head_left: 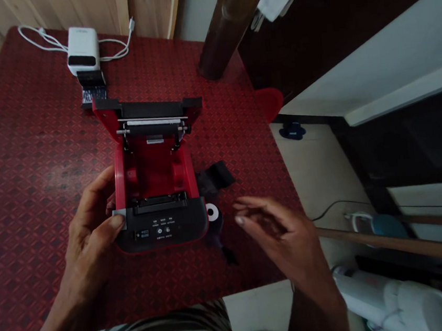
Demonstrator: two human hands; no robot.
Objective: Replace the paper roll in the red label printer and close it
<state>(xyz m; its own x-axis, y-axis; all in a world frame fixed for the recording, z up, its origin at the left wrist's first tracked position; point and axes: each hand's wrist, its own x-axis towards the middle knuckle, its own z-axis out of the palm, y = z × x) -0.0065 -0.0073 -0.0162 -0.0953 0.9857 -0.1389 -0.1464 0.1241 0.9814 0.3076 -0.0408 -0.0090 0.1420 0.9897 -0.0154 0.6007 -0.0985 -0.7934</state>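
A red and black label printer (162, 227) stands on the table with its lid (152, 109) raised, its red inner bay bare. My left hand (92, 221) grips the printer's left side, thumb on the top of the front panel and fingers along the side wall. To the right of the printer, my right hand (277, 228) hovers with fingers apart and nothing in them. Between that hand and the printer lies a small black roll (216, 224) with a white core. Behind the roll is a piece of black film (218, 176).
The red patterned table (39, 168) bears a white power bank (83, 48) with white cables at the back left, and another black strip (93, 89) before it. A dark brown cylinder (226, 33) stands at the back right. A wooden bar (391, 245) runs beyond the right edge.
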